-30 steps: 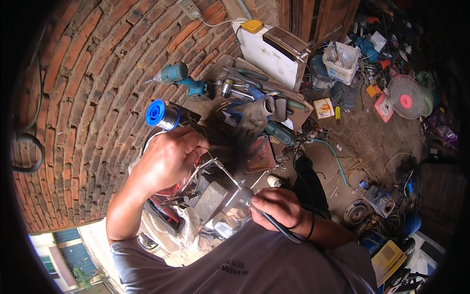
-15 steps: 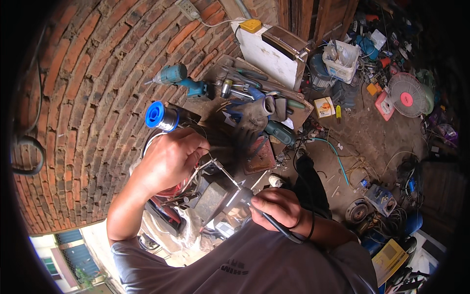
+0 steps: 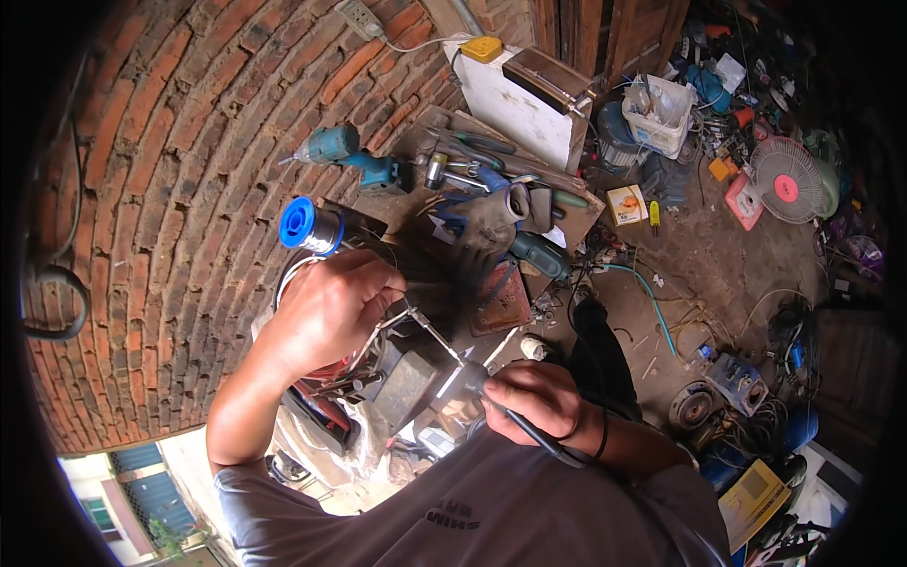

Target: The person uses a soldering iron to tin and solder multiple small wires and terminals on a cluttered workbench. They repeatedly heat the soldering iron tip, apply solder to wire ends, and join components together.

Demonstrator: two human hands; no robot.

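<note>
My right hand [image 3: 537, 402] is wrapped round the dark handle of a soldering iron [image 3: 435, 333], whose metal shaft points up and left. The iron's tip is close to the fingertips of my left hand [image 3: 331, 307], near some wires. My left hand is closed in a pinch on thin solder wire, mostly hidden by the fingers. Just beyond that hand stands a blue spool of solder [image 3: 312, 227]. Below the iron sits a grey metal block [image 3: 404, 386], with red wires [image 3: 329, 367] beside it under my left wrist.
A teal cordless drill [image 3: 350, 156] lies by the brick wall [image 3: 170, 189]. Pliers, a hammer and gloves [image 3: 491, 222] crowd the bench beyond my hands. On the floor to the right are a pink fan [image 3: 784, 182], a white bin [image 3: 658, 118], a motor [image 3: 735, 386] and loose cables.
</note>
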